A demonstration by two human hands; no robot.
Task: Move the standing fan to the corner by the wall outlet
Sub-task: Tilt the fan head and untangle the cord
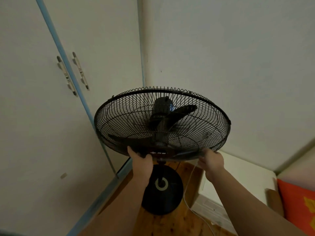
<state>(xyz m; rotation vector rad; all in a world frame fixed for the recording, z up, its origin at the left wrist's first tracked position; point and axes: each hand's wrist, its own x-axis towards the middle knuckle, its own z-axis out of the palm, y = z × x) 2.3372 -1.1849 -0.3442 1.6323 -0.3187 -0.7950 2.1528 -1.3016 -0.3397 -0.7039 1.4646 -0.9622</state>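
A black standing fan fills the middle of the view, its round wire cage (162, 121) seen from above, with dark blades inside. Its pole drops to a round black base (162, 193) on the wooden floor. My left hand (141, 161) grips the near lower-left rim of the cage. My right hand (212, 161) holds the near lower-right rim. The fan stands in the corner between a white wardrobe and a plain wall. No wall outlet shows in this view.
A white wardrobe (42, 99) with two metal handles (73, 75) and blue trim lines the left. A white low cabinet (238, 176) sits right of the base, with a white cord (187, 189) hanging beside it. An orange cushion (298, 201) lies at far right.
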